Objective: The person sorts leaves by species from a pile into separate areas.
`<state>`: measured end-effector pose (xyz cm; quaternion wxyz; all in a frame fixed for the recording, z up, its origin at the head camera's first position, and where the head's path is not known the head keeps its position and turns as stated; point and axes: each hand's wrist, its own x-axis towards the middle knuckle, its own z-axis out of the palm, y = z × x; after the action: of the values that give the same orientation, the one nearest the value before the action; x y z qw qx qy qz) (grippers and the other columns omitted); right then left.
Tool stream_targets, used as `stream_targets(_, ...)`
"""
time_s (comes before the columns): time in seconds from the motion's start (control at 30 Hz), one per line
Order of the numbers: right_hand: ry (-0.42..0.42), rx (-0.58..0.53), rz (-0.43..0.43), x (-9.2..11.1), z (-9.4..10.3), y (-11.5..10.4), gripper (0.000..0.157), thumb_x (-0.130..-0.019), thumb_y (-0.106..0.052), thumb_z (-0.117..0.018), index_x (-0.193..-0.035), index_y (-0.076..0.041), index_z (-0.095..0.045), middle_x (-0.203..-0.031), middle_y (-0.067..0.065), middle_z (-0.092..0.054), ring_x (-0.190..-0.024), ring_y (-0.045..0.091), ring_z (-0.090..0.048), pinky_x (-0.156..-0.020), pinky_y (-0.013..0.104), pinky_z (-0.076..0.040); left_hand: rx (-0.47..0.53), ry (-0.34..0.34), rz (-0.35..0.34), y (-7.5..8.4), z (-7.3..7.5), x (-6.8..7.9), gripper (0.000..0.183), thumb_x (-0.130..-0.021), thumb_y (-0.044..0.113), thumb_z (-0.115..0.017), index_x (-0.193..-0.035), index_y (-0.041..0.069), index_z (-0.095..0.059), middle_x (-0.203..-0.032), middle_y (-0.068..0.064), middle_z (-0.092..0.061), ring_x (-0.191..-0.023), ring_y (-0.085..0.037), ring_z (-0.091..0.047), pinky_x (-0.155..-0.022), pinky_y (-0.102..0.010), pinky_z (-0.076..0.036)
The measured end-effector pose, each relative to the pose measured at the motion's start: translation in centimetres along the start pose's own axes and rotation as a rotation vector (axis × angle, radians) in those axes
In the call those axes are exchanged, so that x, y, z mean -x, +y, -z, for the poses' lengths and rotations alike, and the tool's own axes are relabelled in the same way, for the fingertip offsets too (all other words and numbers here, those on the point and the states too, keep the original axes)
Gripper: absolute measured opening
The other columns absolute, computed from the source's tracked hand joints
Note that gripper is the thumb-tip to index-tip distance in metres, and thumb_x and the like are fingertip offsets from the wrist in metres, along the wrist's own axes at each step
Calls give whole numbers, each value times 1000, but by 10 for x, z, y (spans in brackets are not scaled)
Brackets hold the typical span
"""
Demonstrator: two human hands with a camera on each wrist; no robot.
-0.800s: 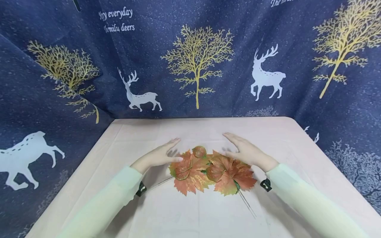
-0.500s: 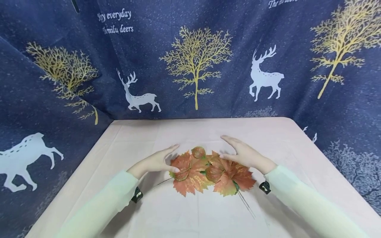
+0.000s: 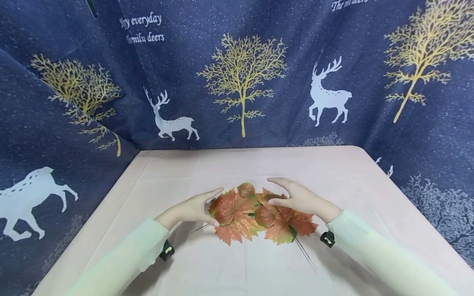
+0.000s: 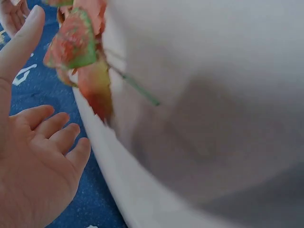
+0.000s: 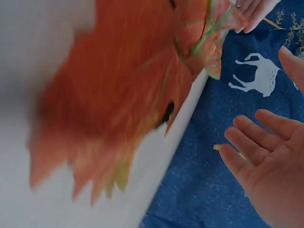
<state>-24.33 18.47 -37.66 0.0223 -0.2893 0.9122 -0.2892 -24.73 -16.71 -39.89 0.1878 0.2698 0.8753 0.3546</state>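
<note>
The fingers (image 5: 259,136) of the left hand (image 3: 189,209) and right hand (image 3: 304,200) are spread wide, nothing held; the leaves (image 3: 237,218), laid between them on the worktop (image 3: 274,271), could be creased if squeezed unevenly.

two orange-red leaf sprays (image 3: 242,221) lie side by side, apparently touching.

Hands (image 3: 189,208) (image 3: 303,200) at either side of orange leaves (image 3: 240,224); pale table (image 3: 211,271).

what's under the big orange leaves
Pale cloth shows around the big orange leaves, with thin stems reaching out over it; whatever lies directly beneath is covered.
</note>
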Motion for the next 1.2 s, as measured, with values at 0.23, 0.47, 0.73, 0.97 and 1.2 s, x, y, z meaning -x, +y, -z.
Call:
stream_targets(0.23, -91, -230, 4, 1, -8, 3, 64, -89, -35, -70, -140, -2, -49, -135, 18, -57, -123, 37, -54, -100, 56, -47, 2, 30, 2, 1, -13, 4, 108, -70, 26, -87, -155, 10, -22, -157, -17, -29, -106, -31, -58, -89, -41, -51)
stream_targets(0.47, -166, -295, 27, 2, -15, -2, 48, -88, -24, -72, -125, 5, -60, -114, 17, -68, -100, 27, -64, -87, 36, -55, 2, 59, 46, -2, -22, 6, 106, -69, 29, -87, -154, 11, -26, -155, -20, -32, -58, -13, -52, -64, -28, -50)
stream_targets(0.73, -172, -304, 6, 0, -22, -6, 24, -87, -11, -71, -108, 0, -69, -95, 9, -71, -85, 14, -63, -75, 24, -55, -53, 150, 31, -3, -27, 8, 99, -67, 33, -88, -148, 6, -38, -151, -20, -39, -137, -38, -40, -114, -55, -31)
stream_targets(0.97, -165, -313, -27, -1, -28, -3, 13, -86, -8, -72, -98, -3, -71, -86, 6, -70, -80, 11, -61, -69, 21, -53, -40, 175, 69, -2, -35, 7, 94, -70, 32, -87, -147, 5, -40, -147, -23, -44, -70, -14, -55, -102, -50, -42)
stream_targets(1.2, -145, -254, -17, -1, -29, -4, 9, -86, -7, -71, -94, -4, -72, -85, 5, -71, -78, 7, -61, -69, 21, -53, -54, 223, 91, -3, -40, 6, 93, -67, 31, -89, -144, 5, -45, -145, -22, -47, -118, -36, -57, -111, -54, -35)
